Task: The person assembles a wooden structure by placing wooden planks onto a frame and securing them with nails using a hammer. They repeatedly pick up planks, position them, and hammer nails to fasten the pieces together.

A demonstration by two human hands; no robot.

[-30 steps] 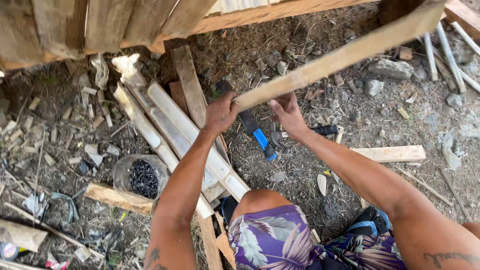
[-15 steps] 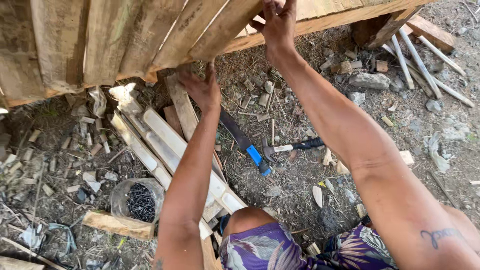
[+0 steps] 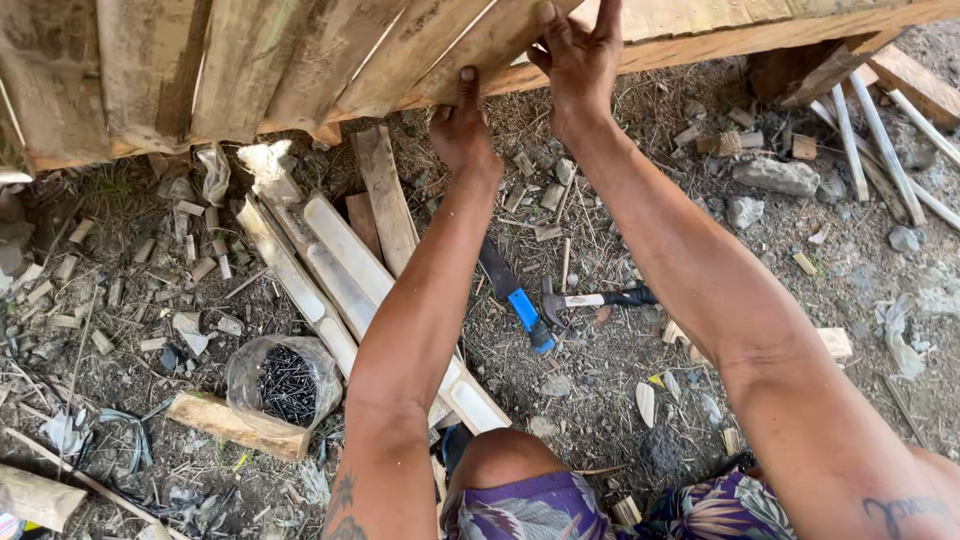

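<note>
1. The left hand (image 3: 462,128) reaches up to a wooden slat (image 3: 455,50) that lies slanted across the plank wall (image 3: 150,70). Its fingers are curled under the slat's lower edge, with the thumb pressed flat against the face of the wood.
2. The right hand (image 3: 578,55) holds the same slat just beside the left, a little higher. Its fingers are spread and wrapped onto the wood (the tips run out of view at the top edge, so how far round they close cannot be told).
3. The slat itself sits against the wall, above a long horizontal beam (image 3: 760,35).
4. On the ground below the arms lie a hammer (image 3: 590,300) with a black grip and a big knife with a blue handle (image 3: 515,295), close together and almost touching.
5. To the left, several pale split bamboo strips (image 3: 330,270) lie side by side, and near them stands a clear plastic container of dark nails (image 3: 285,380) beside a short wood block (image 3: 235,425).
</note>
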